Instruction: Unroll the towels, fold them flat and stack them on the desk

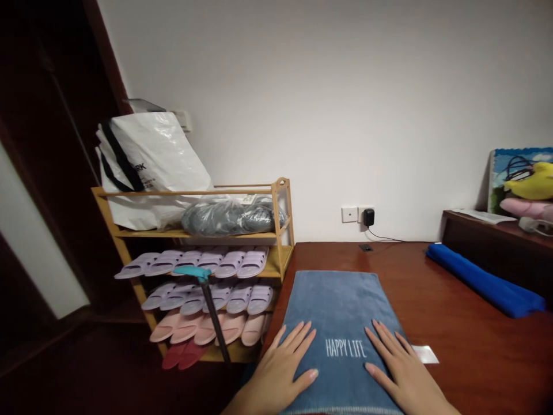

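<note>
Two words, "HAPPY LIFE", stand in white capitals on the blue towel (339, 311), which lies flat on the reddish-brown bench (479, 369), a pale stitched edge running along its near end. The left hand (280, 366) rests palm down on the towel to the left of the lettering, the right hand (400, 366) to the right of it; on both, the fingers are spread and grip nothing.

A shiny white label (425, 354) pokes out past the towel's right edge, near the right hand, with no legible print. Farther right on the bench lies a folded bright-blue cloth (484, 282).

To the left, a wooden rack (283, 225) carries rows of slippers (253, 262). On its top shelf, a white bag (168, 150) shows the black letters "RK" beside a dark strap, with smaller print too blurred to read. A clear-wrapped bundle (228, 216) beside it bears a small sticker (249, 199), also unreadable.
</note>
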